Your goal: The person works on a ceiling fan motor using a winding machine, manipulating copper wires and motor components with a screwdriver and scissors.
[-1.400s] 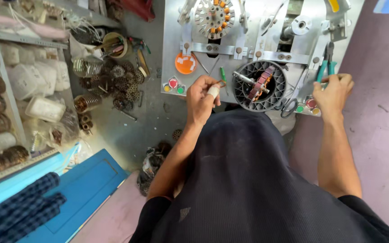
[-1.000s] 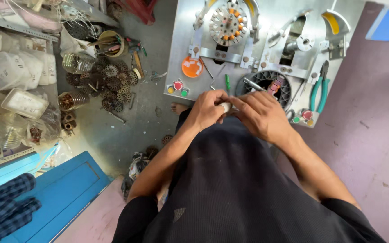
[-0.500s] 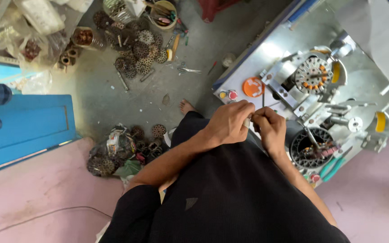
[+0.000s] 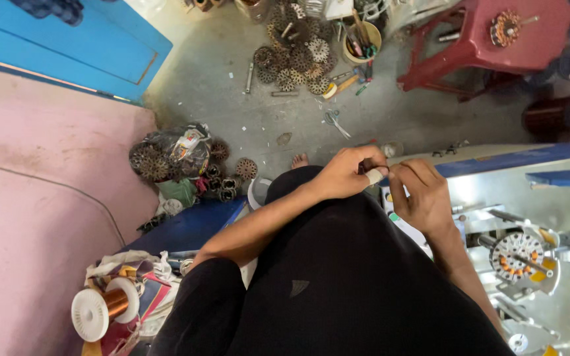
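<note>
At far left a spool of copper wire [image 4: 105, 306] sits on the floor, with a heap of stator cores [image 4: 181, 160] further along. The view has swung since a second ago, but both hands stay together: the left hand [image 4: 346, 173] keeps a closed grip on a small white-wrapped piece [image 4: 375, 176], the right hand [image 4: 418, 194] pinching it too, beside the winding machine [image 4: 521, 254] on the desk.

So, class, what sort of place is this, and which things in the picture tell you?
Probably a small motor-winding or repair workshop: a spool of copper wire, slotted metal cores strewn on the floor, and a winding machine.
</note>
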